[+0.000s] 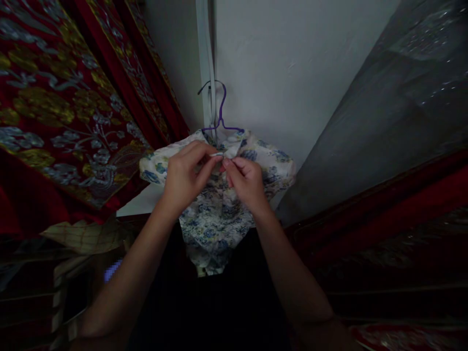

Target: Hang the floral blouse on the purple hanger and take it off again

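A pale garment with blue and yellow flowers [219, 219] hangs from a purple clothes hanger [222, 105] in front of the white wall. At its neckline, my left hand [188, 170] pinches one edge of the collar between thumb and fingers. My right hand [245, 178] is closed right beside it, pinching the other side of the collar opening. The fingertips of both hands almost meet. Any small fastening between them is too dim and too covered to make out.
Red cloth with gold and silver embroidery [66, 97] hangs at the left. Clear plastic sheeting [395, 112] covers something on the right, above more red fabric [402, 209]. Pale straps [211, 53] run down the wall behind the hanger. A wooden chair-like frame [60, 278] stands lower left.
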